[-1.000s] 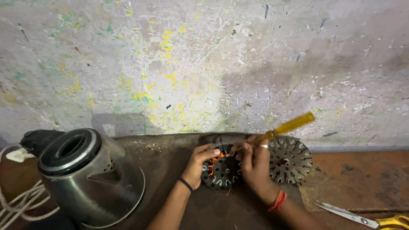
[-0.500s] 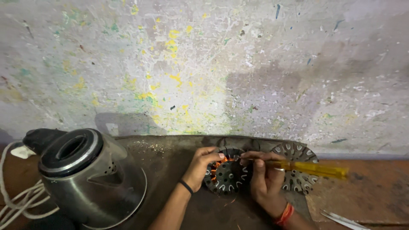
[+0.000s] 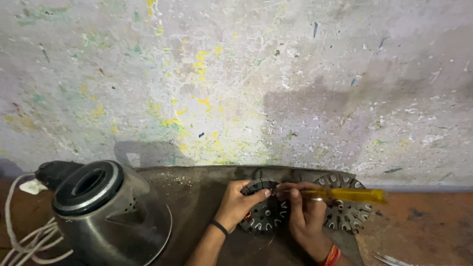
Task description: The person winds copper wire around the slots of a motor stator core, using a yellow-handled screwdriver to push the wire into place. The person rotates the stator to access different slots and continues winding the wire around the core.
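Currently left hand [image 3: 235,206] grips the slotted motor stator [image 3: 263,213]; right hand [image 3: 304,214] grips a yellow-handled screwdriver [image 3: 345,195] at its rim. Copper winding remains partly seated; second stator [image 3: 345,209] untouched.

The left hand [image 3: 235,207] grips a slotted round motor core [image 3: 263,214]; the right hand [image 3: 305,216] beside it holds a yellow-handled screwdriver [image 3: 345,195] against it.

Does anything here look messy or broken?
Yes. The wall is scratched and flecked with yellow and green paint. A metal kettle lies tipped on its side beside the left hand, its white cord loose.
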